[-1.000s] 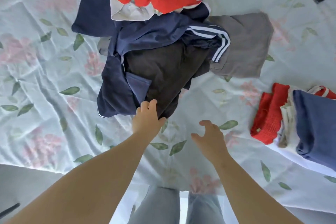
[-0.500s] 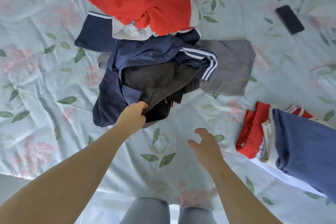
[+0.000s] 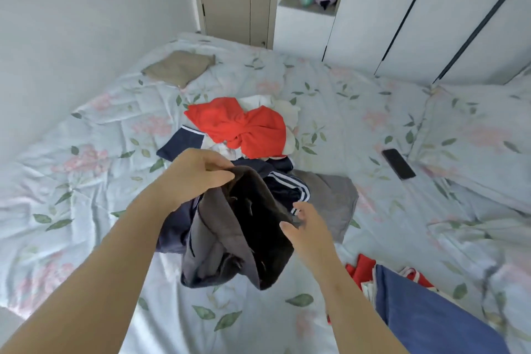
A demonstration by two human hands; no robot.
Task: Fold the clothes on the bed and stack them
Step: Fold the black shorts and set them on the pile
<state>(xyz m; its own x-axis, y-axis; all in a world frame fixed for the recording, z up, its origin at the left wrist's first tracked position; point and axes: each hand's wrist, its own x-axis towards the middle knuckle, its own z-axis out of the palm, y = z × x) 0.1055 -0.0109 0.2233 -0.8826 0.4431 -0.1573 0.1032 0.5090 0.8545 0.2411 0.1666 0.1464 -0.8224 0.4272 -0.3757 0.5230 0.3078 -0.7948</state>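
1. Change: a second ago the left hand (image 3: 195, 172) only touched the pile's near edge. Now it has lifted the dark garment (image 3: 238, 236) clear. Next item is picked; folding not started.
2. Left hand pinches the garment's top edge, fingers curled round it. The rest hangs crumpled below, centre frame, over the bed (image 3: 86, 210).
3. Right hand (image 3: 307, 227) holds nothing, fingers spread, just beside the garment's right edge; contact unclear.
4. Still unfolded behind: red garment (image 3: 244, 126), striped navy garment (image 3: 287, 187), grey garment (image 3: 330, 198). Folded stack (image 3: 431, 319) lower right.
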